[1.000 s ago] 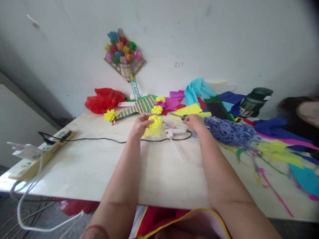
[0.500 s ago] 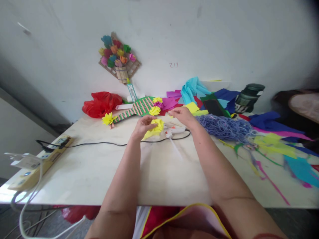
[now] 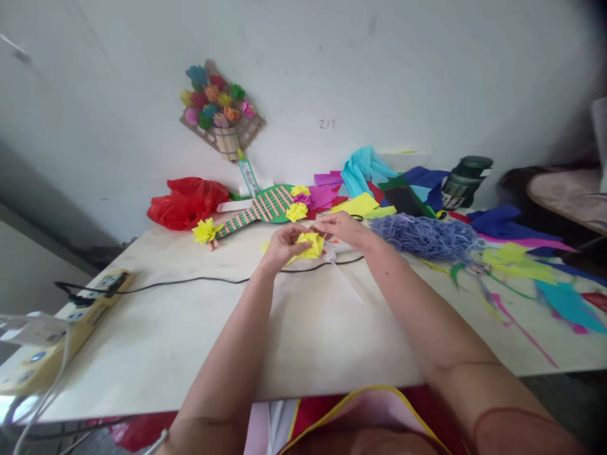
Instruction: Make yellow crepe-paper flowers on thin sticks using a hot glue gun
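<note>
My left hand [image 3: 283,245] pinches a yellow crepe-paper flower [image 3: 310,246] above the table. My right hand [image 3: 345,229] has come up to the flower's far right side, thumb and fingers closed together; whatever they hold is too small to make out. Just behind and below the right fingers lies a white glue gun [image 3: 331,254], partly covered, with a clear glue stick [image 3: 349,284] sticking out towards me. Beyond the hands rests a green guitar-shaped craft piece [image 3: 272,206] with pink strips and yellow and purple paper flowers on it.
A black cord [image 3: 208,279] crosses the table to a power strip [image 3: 95,309] at left. A red plastic bag [image 3: 190,201] lies at the back left. To the right are a blue-purple string bundle [image 3: 422,237], coloured paper [image 3: 519,262] and a dark green jar [image 3: 467,183].
My right hand has moved left and slightly down to the yellow flower. The left hand with the flower has shifted a little right. The view has turned slightly.
</note>
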`<state>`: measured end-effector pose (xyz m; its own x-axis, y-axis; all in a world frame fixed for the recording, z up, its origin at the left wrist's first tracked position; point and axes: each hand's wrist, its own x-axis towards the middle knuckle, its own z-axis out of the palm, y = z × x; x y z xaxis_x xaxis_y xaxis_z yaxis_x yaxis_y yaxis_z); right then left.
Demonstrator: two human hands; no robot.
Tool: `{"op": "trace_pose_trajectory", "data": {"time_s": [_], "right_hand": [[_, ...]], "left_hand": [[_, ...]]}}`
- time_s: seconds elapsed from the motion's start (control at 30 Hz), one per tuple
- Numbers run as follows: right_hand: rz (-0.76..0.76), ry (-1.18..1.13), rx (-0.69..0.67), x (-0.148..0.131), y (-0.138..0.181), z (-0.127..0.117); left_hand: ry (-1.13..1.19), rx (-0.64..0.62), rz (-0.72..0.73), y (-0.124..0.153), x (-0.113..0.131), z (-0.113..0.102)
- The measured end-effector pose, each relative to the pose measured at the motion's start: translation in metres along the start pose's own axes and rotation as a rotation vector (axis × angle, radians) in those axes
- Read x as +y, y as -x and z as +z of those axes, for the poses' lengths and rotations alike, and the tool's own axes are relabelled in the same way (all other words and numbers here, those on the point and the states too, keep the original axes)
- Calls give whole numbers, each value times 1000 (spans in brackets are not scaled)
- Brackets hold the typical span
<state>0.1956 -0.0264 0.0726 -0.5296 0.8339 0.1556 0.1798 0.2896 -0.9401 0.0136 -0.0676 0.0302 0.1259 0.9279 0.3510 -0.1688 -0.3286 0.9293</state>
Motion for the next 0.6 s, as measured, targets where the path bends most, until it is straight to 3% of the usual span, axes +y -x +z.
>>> {"op": "trace_pose_trajectory", "data": {"time_s": [0.1,0.37,0.6], "right_hand": [[25,7,0,-4,2,-1],[134,-82,-20,-7,-2,11],[149,-177,36,5,-10,24]], "left_hand": [[59,-23,-11,-3,-6,0],[156,81,-42,5,-16,-14],[153,93,-61,2,-18,-22]]}}
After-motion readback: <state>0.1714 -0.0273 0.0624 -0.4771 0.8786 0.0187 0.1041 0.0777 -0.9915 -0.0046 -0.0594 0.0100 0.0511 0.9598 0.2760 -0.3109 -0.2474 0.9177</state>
